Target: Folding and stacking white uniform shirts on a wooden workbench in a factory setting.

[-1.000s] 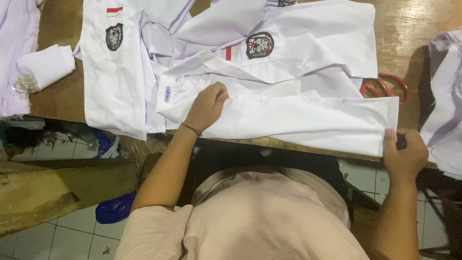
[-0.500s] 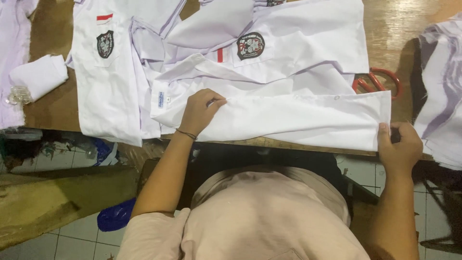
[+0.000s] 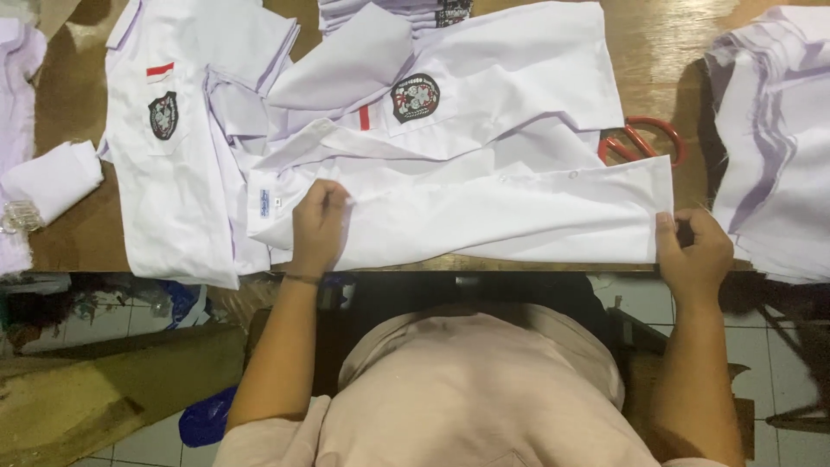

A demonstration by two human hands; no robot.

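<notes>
Wooden table (image 3: 657, 43) — both hands (left (image 3: 318, 227), right (image 3: 694, 252)) pinch white shirt (image 3: 484, 199).

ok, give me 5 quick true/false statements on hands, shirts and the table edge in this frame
1. The left hand rests on the white shirt near its collar end. True.
2. The right hand lies flat in the middle of the shirt. False: it pinches the shirt's right edge at the table's front edge.
3. Red-handled scissors lie on the table beyond the shirt's right end. True.
4. The scissors are in the left hand. False: neither hand touches them.
5. A second shirt with a dark chest badge lies to the left. True.
</notes>
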